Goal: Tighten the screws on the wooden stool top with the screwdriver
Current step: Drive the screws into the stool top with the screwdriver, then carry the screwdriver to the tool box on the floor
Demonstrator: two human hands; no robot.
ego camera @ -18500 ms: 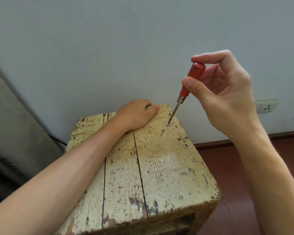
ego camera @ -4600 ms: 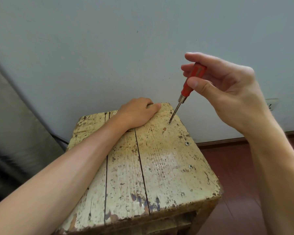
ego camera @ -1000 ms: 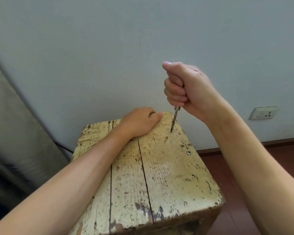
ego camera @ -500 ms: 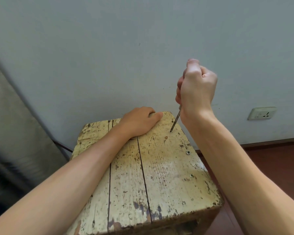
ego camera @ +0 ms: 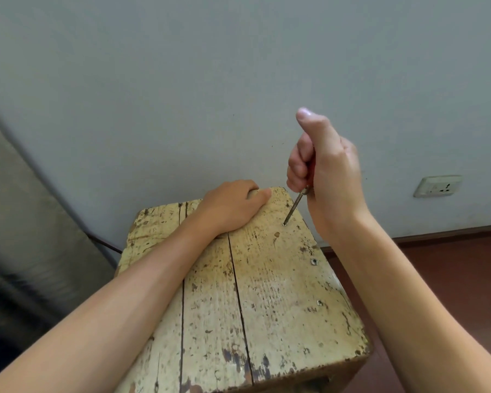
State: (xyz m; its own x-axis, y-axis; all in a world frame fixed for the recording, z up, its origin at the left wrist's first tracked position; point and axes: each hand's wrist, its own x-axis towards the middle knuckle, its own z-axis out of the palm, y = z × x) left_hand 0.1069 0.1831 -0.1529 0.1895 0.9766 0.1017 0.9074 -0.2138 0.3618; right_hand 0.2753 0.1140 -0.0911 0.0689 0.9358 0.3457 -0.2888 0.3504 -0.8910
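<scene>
Evidently the right hand (ego camera: pixel 329 177) is clenched in a full fist round the screwdriver (ego camera: pixel 294 206), thumb standing up above the handle. Only a sliver of red handle shows between the fingers, and the bare metal shaft runs out of the fist towards 7 o'clock. Its tip sits in a screw (ego camera: pixel 284 223) at about 1 o'clock on the wooden stool top (ego camera: pixel 267 293), near the far right corner. A whole-fist hold looks chosen for downward push and torque, as a stiff screw in old wood would need. The shaft is tilted, though, so the tip could ride out of the head.

The left hand (ego camera: pixel 233 207) lies palm down at 12 o'clock on the top, fingers curled over the far edge and gripping it, thumb flat and pointing towards the screw. That reads as bracing the stool against the twist.

2 more screws, 1 (ego camera: pixel 314 261) at 3 o'clock and 1 (ego camera: pixel 319 302) at 4 o'clock, sit along the right edge; how tight they are I cannot tell. The right forearm runs just beside that edge without covering them.

A wall socket (ego camera: pixel 437 186) is at 3 o'clock from the fist, a dark cable (ego camera: pixel 102 242) leaves the stool's far left corner towards 9 o'clock, and a grey slanted panel (ego camera: pixel 26 222) stands beyond it.
</scene>
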